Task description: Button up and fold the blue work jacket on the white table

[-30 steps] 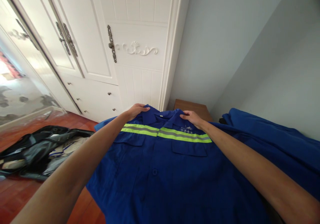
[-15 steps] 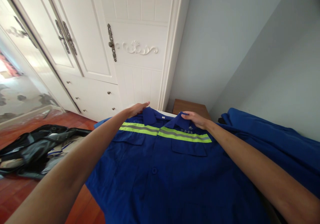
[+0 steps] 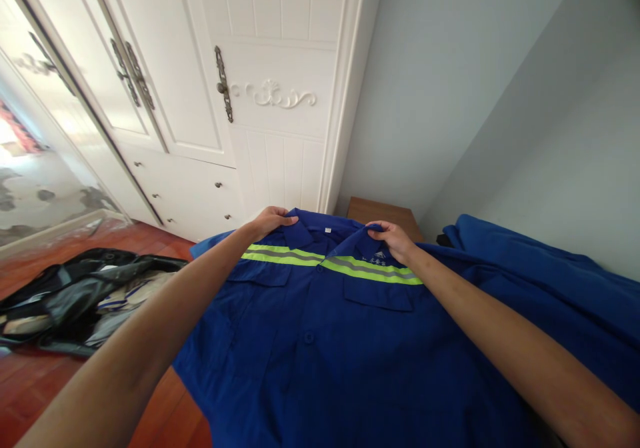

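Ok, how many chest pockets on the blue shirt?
2 on the shirt. One pocket lies under the yellow stripe near the left hand; the other under it near the right hand. Lower ones may be out of frame.

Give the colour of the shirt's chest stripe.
The stripe on the shirt is yellow-green with grey middle; head view.

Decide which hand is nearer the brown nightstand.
Right. The right hand grips the collar just in front of the nightstand; the left hand holds the collar's other end, farther off, before the wardrobe.
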Motion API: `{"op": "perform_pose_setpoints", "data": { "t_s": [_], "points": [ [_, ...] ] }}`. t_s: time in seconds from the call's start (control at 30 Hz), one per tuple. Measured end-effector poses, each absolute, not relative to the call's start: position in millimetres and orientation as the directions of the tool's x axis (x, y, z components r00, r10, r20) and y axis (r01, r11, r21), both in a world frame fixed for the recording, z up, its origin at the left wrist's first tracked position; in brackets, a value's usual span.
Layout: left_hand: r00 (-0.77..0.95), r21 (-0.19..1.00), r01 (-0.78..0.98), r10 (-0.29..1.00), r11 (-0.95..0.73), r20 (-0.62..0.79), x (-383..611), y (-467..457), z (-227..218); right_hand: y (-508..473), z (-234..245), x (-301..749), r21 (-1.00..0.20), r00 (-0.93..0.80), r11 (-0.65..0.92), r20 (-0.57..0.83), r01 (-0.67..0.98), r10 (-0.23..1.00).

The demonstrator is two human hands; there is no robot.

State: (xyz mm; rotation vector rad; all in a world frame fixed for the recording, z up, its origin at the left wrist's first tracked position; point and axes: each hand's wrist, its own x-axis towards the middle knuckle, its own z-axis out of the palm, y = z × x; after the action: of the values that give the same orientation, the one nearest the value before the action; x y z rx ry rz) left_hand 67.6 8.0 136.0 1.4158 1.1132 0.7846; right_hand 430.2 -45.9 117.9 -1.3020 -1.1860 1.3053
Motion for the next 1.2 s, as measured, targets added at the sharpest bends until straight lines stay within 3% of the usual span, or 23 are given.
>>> {"op": "perform_pose_setpoints", "data": {
  "t_s": [0.2,0.4,0.67,0.77,0.83,0.97,1.1,1.2],
  "points": [
    [0.177,0.918,0.393,0.984,-0.05,-0.022,68.8,13.5,131.3,-43.4,114.6,426.6,-0.995,0.081,-0.072,-0.067,0.069,0.995],
    [0.064,0.812,0.566,0.989,-0.144,0.131,76.2,19.7,130.4,-30.0,104.6,427.4,-0.955,0.198,-0.097,-0.041,0.282,0.979],
    [0.132,0.593,0.752,0.948,-0.287,0.291,90.2,4.7,138.6,-18.6,104.4,415.7,-0.691,0.238,-0.042,0.19,0.722,0.952],
    [0.283,0.484,0.758,0.888,-0.438,0.362,93.6,-21.2,142.3,-27.3,112.0,407.7,-0.564,0.144,0.076,0.335,0.822,0.931],
    [0.449,0.347,0.738,0.805,-0.579,0.387,96.3,-38.3,141.0,-39.4,118.2,400.8,-0.47,0.007,0.204,0.408,0.859,0.913],
    [0.686,0.106,0.653,0.645,-0.75,0.336,104.5,-59.8,127.3,-68.5,129.2,385.3,-0.277,-0.38,0.498,0.386,0.821,0.841],
    [0.723,0.168,0.64,0.662,-0.75,0.199,112.1,-65.0,107.8,-75.7,138.5,373.5,-0.053,-0.598,0.614,0.176,0.788,0.782],
    [0.694,0.26,0.655,0.701,-0.71,0.166,113.2,-64.2,100.3,-59.3,146.3,364.2,-0.04,-0.56,0.569,0.131,0.821,0.818]
  ]
}}
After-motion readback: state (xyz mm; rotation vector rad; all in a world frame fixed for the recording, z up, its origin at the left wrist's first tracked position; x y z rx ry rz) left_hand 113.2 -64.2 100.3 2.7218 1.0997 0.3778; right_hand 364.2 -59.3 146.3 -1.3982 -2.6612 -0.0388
